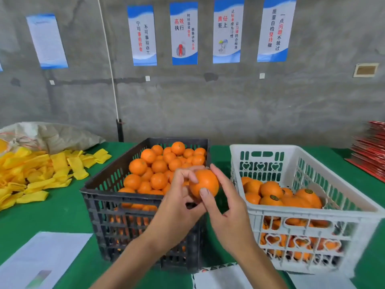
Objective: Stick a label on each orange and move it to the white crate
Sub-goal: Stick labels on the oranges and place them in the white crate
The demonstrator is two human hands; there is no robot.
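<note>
Both hands up between the two crates, holding one orange (205, 182) in the air, above the near right corner of the black crate (116, 197) and just left of the white crate (312, 211). Left hand (177, 207) cupped under and around the left side of that orange, fingers (188, 174) curled over its top edge, gripping it. Right hand (227, 209) on the other side, thumb (205, 193) pressed flat on the front of the fruit, remaining fingers spread and only loosely bent behind and beside it. No label to be made out on the held orange from this angle. Black crate heaped with plain oranges (162, 165), standing on the green surface (62, 209). White crate alongside on the right, part filled with oranges (279, 195), several with a small dark round label (309, 191) on top. Off to the left, a loose pile of yellow foam sleeves (37, 172) spilling from a pale sack (52, 134). White paper sheets (41, 259) at the near edge, left and centre. Stack of red flat items (370, 151) at the far right. Behind it all, a grey wall with blue-and-white posters (183, 33).
</note>
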